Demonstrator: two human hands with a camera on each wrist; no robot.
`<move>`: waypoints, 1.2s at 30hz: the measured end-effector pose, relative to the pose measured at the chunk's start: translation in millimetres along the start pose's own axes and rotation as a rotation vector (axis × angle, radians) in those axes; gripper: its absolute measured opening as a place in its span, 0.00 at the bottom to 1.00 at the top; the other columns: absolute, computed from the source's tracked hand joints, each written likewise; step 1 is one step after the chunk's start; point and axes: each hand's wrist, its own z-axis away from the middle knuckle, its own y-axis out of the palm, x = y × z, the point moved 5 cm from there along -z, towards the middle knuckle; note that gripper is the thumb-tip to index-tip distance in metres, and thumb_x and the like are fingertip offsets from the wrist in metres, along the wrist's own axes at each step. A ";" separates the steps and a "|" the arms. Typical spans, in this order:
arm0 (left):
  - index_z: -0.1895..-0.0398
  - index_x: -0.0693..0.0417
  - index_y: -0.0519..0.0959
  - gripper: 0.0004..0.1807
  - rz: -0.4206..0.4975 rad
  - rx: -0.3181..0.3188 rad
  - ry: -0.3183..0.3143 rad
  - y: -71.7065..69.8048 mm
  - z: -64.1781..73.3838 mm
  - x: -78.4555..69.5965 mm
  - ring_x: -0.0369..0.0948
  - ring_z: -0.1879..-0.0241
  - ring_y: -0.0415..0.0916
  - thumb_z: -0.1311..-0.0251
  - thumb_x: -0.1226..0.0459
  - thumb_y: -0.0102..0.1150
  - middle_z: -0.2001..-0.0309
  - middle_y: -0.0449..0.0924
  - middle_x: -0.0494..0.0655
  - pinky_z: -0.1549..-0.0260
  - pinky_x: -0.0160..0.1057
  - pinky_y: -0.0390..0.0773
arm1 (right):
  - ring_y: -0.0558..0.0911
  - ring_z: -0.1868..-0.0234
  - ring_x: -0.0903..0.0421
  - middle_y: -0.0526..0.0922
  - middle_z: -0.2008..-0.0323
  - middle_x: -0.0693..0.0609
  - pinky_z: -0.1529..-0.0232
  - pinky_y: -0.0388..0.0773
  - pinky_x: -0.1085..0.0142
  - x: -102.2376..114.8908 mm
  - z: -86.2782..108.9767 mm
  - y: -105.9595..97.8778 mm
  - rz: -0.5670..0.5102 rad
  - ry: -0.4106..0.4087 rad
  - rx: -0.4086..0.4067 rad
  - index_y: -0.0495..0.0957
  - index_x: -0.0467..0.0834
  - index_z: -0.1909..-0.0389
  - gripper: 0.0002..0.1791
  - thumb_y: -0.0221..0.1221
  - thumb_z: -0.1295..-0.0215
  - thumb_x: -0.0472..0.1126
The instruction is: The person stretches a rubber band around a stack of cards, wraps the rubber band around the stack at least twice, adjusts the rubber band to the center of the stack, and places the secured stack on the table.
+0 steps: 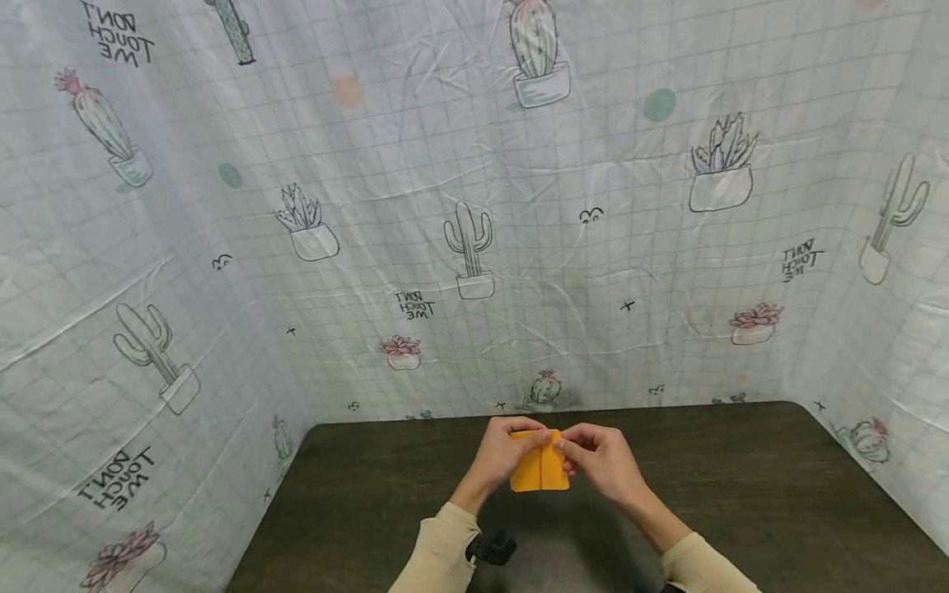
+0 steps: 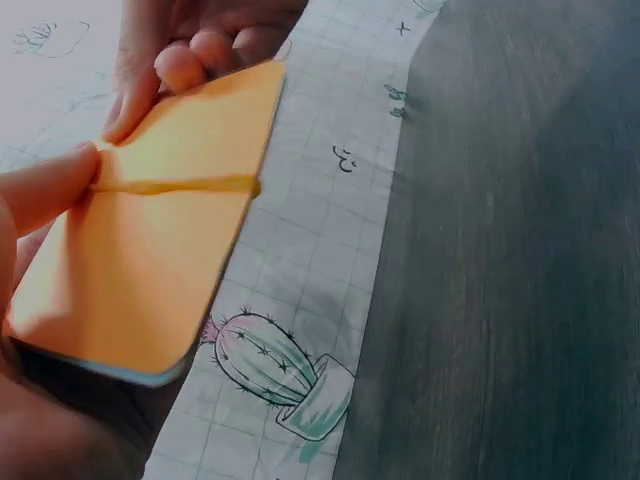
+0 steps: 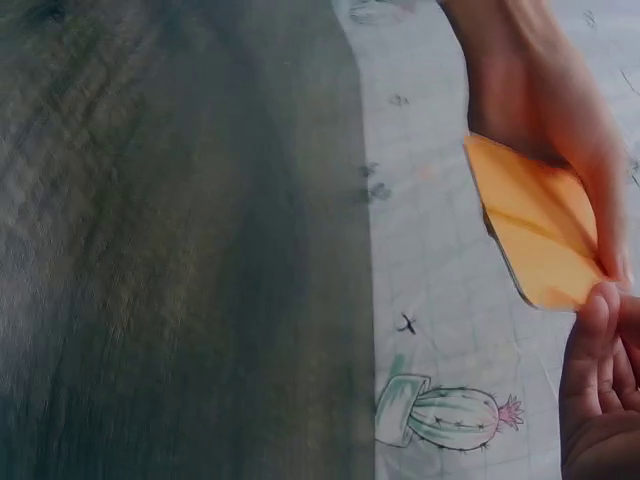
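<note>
A small orange rectangular pad or stack of cards (image 1: 528,475) with rounded corners is held up above the table, its kind not certain. A thin yellow band (image 2: 175,186), like a rubber band, runs across its middle. My left hand (image 1: 503,454) grips it from the left side, thumb on the orange face and fingers behind. At the opposite upper edge, my right hand (image 1: 604,463) pinches it between thumb and fingers, close to the band's end. Both thumb tips lie near each other in the left wrist view. The pad's back is hidden.
Below the hands spreads a dark wooden table (image 1: 371,494). A white curtain (image 1: 356,288) printed with cacti hangs behind the table and along both sides. A black strap device (image 1: 493,547) sits on the left wrist over a cream sleeve (image 1: 437,548).
</note>
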 end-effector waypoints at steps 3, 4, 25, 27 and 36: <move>0.59 0.62 0.87 0.11 -0.011 0.013 -0.002 0.6 0.3 0.5 0.40 0.70 0.79 0.33 0.61 0.65 0.63 0.85 0.48 0.70 0.36 0.83 | 0.82 0.76 0.53 0.83 0.73 0.42 0.70 0.85 0.61 -0.8 0.4 0.3 0.000 0.003 -0.010 0.83 0.31 0.62 0.08 0.64 0.33 0.34; 0.57 0.61 0.87 0.12 -0.009 0.015 -0.013 -0.8 1.1 1.5 0.40 0.69 0.80 0.34 0.60 0.65 0.62 0.86 0.48 0.68 0.37 0.84 | 0.82 0.76 0.52 0.82 0.73 0.42 0.70 0.85 0.61 -1.1 0.3 -0.6 -0.001 0.010 -0.024 0.83 0.31 0.62 0.08 0.64 0.33 0.34; 0.60 0.66 0.85 0.10 0.140 0.199 -0.175 10.6 18.9 20.5 0.40 0.78 0.84 0.38 0.66 0.69 0.72 0.87 0.57 0.73 0.46 0.86 | 0.81 0.74 0.55 0.81 0.72 0.44 0.67 0.85 0.64 3.9 -4.6 -19.3 -0.079 0.071 -0.186 0.80 0.29 0.58 0.13 0.63 0.30 0.38; 0.60 0.67 0.85 0.09 0.147 0.190 -0.181 12.6 18.2 20.9 0.40 0.78 0.83 0.38 0.66 0.69 0.72 0.86 0.57 0.74 0.45 0.86 | 0.81 0.74 0.56 0.81 0.72 0.44 0.68 0.84 0.66 4.1 -4.2 -19.8 -0.076 0.066 -0.190 0.80 0.29 0.58 0.14 0.63 0.30 0.39; 0.60 0.64 0.85 0.10 0.157 0.203 -0.203 15.4 18.3 24.4 0.40 0.78 0.83 0.38 0.64 0.69 0.72 0.87 0.55 0.74 0.46 0.86 | 0.81 0.75 0.55 0.81 0.73 0.44 0.68 0.85 0.61 2.1 -6.2 -22.2 -0.074 0.094 -0.161 0.81 0.29 0.57 0.14 0.64 0.31 0.39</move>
